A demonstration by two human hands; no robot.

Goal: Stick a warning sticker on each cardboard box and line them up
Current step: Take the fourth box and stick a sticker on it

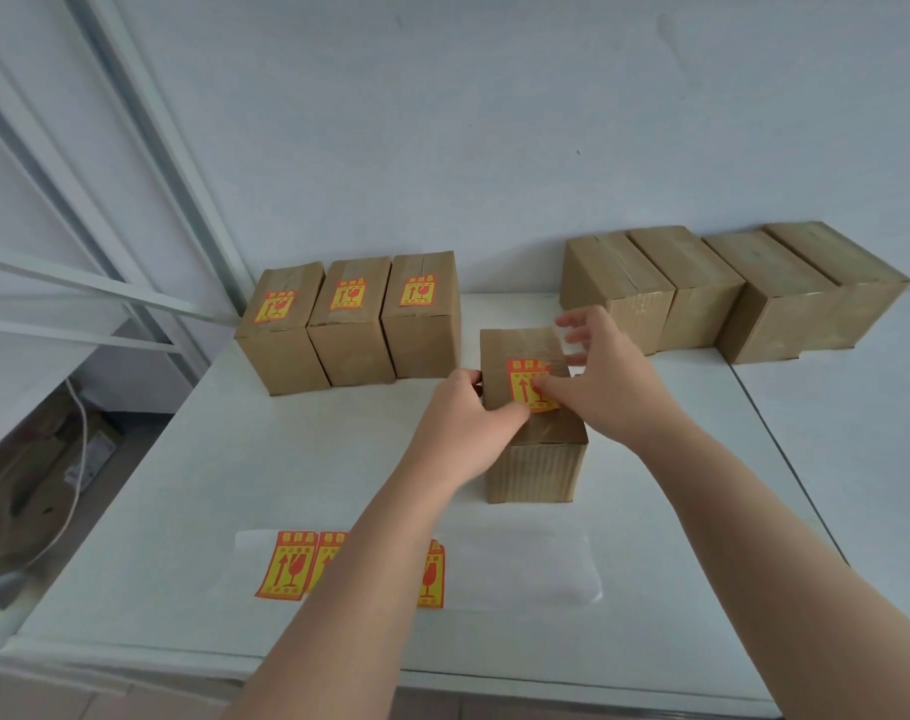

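A cardboard box (538, 459) stands in the middle of the white table (182, 485). On its top lies a red-and-yellow warning sticker (523, 379). My left hand (468, 423) grips the box's left side, thumb on the top. My right hand (603, 376) presses its thumb on the sticker, the other fingers spread above the box top. Three stickered boxes (348, 319) stand in a row at the back left. Several plain boxes (728, 293) stand in a row at the back right. A backing sheet with more stickers (286, 563) lies near the front, partly hidden by my left forearm.
A white wall rises right behind the boxes. A second white table (858, 407) adjoins on the right. To the left, a white metal frame (130, 304) stands over a floor with clutter and a white cable (78, 459).
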